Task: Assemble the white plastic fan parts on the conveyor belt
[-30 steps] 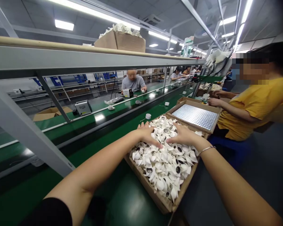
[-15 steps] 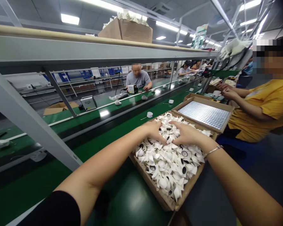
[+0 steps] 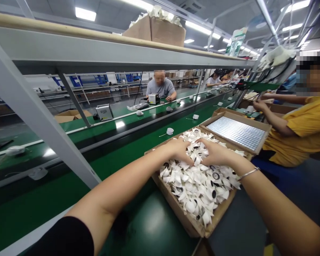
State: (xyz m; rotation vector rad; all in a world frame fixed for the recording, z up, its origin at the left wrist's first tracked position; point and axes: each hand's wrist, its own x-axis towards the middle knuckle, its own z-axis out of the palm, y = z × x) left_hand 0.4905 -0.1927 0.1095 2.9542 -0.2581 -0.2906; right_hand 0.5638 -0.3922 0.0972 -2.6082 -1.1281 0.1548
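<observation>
A cardboard box [image 3: 185, 222] full of small white pointed pieces [image 3: 194, 186], several with dark round discs, sits at the edge of the green bench. On the far part of the heap rest both hands, facing each other with pieces between them. My left hand [image 3: 180, 150] has its thumb and fingers apart at the heap's left side. Opposite it, my right hand [image 3: 216, 153] spreads its thumb and fingers the same way, with a bracelet on the wrist. Some fingertips are sunk among the pieces and hidden.
Behind the box lies a carton of shiny squares [image 3: 236, 132]. Round white parts [image 3: 170, 131] stand on the green conveyor [image 3: 133, 145]. A slanted grey post [image 3: 50, 117] rises at left. A person in yellow [image 3: 306, 131] works at right, another person [image 3: 160, 87] across.
The camera view has shifted, so the box and both hands appear slightly further right. The hands remain at the heap. The person in yellow has moved their hands.
</observation>
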